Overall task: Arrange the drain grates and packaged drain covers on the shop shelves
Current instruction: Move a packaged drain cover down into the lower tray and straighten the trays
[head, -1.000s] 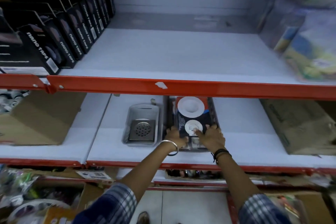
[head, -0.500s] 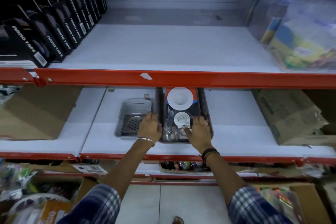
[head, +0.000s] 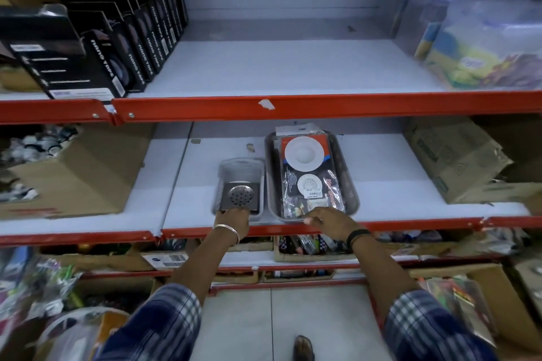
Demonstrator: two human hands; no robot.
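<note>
On the middle shelf two clear trays stand side by side. The small tray holds a square metal drain grate. The large tray to its right holds packaged drain covers with white round discs on dark cards. My left hand grips the front edge of the small tray, its fingertips touching the grate. My right hand pinches the front rim of the large tray. Both hands hover over the shelf's red front edge.
Black nano tape boxes line the upper shelf at the left, and plastic-wrapped packs sit at its right. Cardboard boxes stand left and right of the trays. Cluttered boxes fill the lower shelves.
My left hand left the large tray and took the small tray's front edge. My right hand slid back from the packages to the large tray's front rim.
</note>
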